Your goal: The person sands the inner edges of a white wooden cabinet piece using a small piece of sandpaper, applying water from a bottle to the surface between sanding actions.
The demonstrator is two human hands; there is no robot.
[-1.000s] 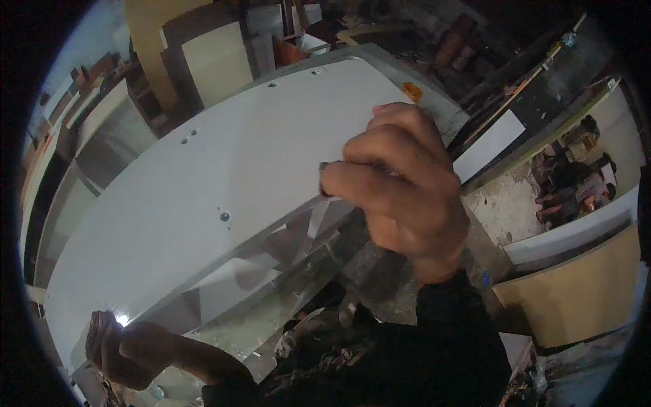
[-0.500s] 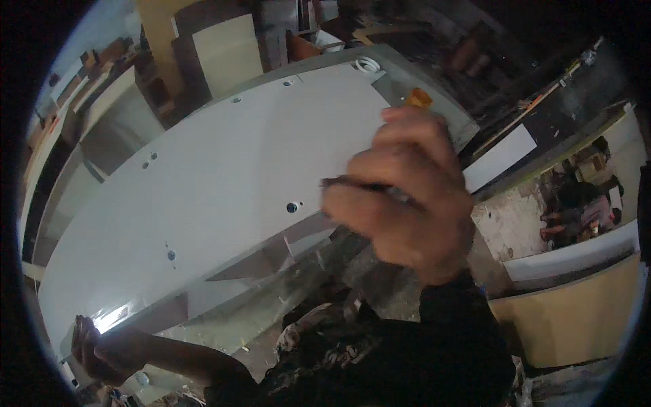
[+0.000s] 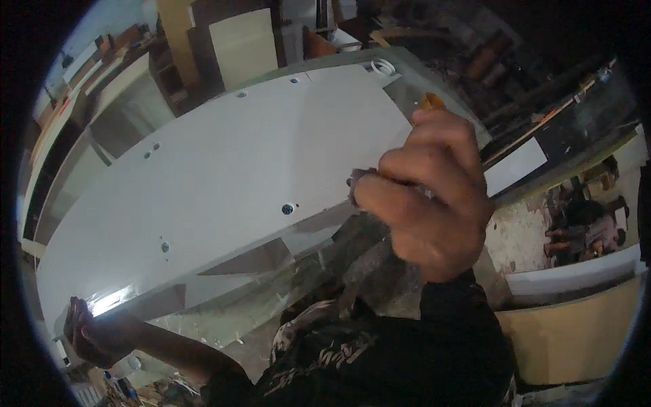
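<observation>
A long white board (image 3: 217, 156) with drilled round holes lies across the work surface, its front edge facing me. My left hand (image 3: 95, 336) is at the board's near left end, fingers together around its edge. My right hand (image 3: 434, 197) is closed in a pinch above the board's right part. From between its thumb and fingers sticks a small dark, folded scrap (image 3: 358, 183); whether it is cloth or sandpaper cannot be made out. Just beyond this hand is an orange, cup-like thing (image 3: 431, 102), partly hidden by the fingers.
White coiled edging (image 3: 383, 68) lies past the board's far right corner. A white strip (image 3: 517, 167) is to the right. Cabinet panels (image 3: 132, 112) stand at the far left, and a pale sheet (image 3: 244, 51) leans at the back. People (image 3: 590, 224) are at the far right.
My right hand has moved a little right, away from the hole near the board's front edge, with the scrap in its pinch. The left hand stays at the edge; the view has shifted slightly.
</observation>
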